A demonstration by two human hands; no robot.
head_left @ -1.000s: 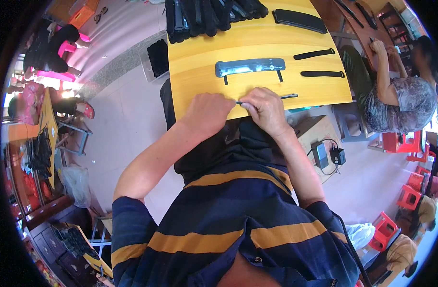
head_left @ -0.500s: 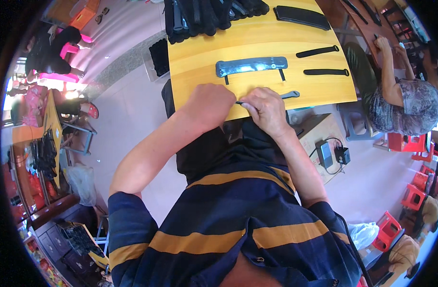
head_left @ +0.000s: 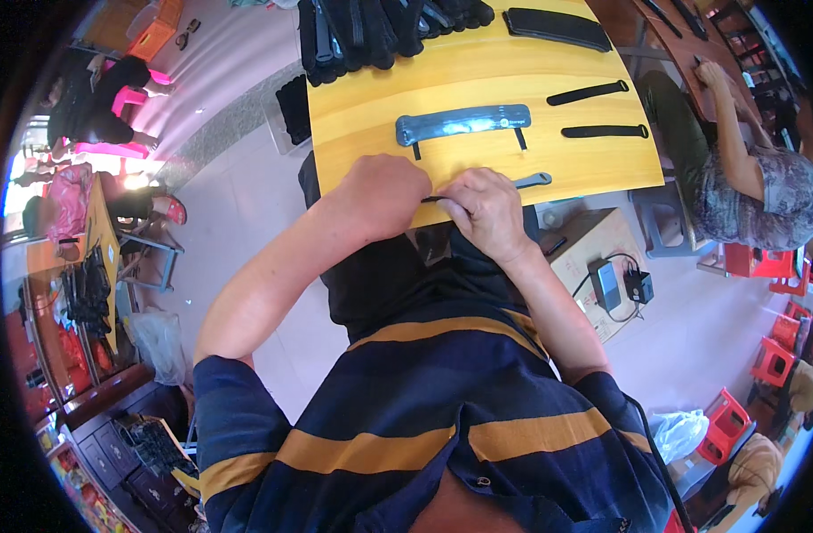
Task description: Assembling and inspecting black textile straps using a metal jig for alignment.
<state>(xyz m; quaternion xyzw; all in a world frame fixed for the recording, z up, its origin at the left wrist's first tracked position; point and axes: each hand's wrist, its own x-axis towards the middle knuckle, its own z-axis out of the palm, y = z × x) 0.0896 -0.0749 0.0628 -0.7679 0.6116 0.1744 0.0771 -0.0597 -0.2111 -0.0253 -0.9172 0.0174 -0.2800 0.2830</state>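
Both hands work at the near edge of the yellow table (head_left: pixel 353 133). My left hand (head_left: pixel 390 191) is closed, its fingers mostly hidden behind its back. My right hand (head_left: pixel 484 206) pinches a narrow strap (head_left: pixel 533 180), whose grey slotted end sticks out to the right. A short black stretch of strap spans the gap between my hands. Just beyond them lies a flat, shiny dark pouch (head_left: pixel 464 123) with two short black tabs on its near side. Two black straps with looped ends, an upper strap (head_left: pixel 589 92) and a lower strap (head_left: pixel 605 131), lie at the right.
A heap of black strap bundles (head_left: pixel 380 35) covers the far left of the table; a folded black bundle (head_left: pixel 557 28) lies far right. Below the table's right side, a cardboard box (head_left: pixel 593 244) carries a black adapter with cables. Another person (head_left: pixel 753 191) sits at a brown table to the right.
My hands have drawn slightly apart, and more of the black strap shows between them. The view has shifted a little; the pouch and loose straps stay in place on the table.
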